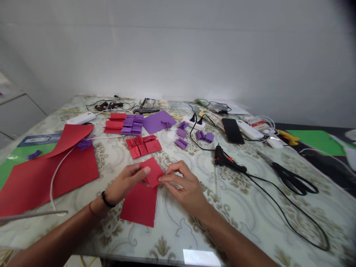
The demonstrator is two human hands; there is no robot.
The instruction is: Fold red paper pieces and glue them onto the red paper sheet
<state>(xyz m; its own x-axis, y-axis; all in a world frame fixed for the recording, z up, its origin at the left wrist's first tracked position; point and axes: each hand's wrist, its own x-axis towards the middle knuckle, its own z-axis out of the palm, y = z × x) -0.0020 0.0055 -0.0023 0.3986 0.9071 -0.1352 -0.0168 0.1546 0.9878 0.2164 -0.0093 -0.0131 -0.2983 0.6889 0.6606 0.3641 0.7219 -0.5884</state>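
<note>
Head camera shows both bare hands at work over the patterned worktop (pixel 178 241). The left hand (pixel 126 182) is partly closed, grasping a small red sheet (pixel 154 171) with its thumb flat on top and its fingers curled behind the left edge. The right hand (pixel 189 190) pinches that sheet's right edge between thumb and index fingertips, its other fingers loosely bent. So the sheet sits between the two hands, tilted; whether it touches the red rectangle (pixel 139 206) just below the hands is unclear. Just beyond the left hand lies a cluster of folded red pieces (pixel 143 146), with joined purple pieces (pixel 132 125) farther off. Large red paper (pixel 75 168) spreads to the left hand's left. Right of the right hand rest a black glue gun (pixel 227 160) and, farther out, black-handled scissors (pixel 292 178).
</note>
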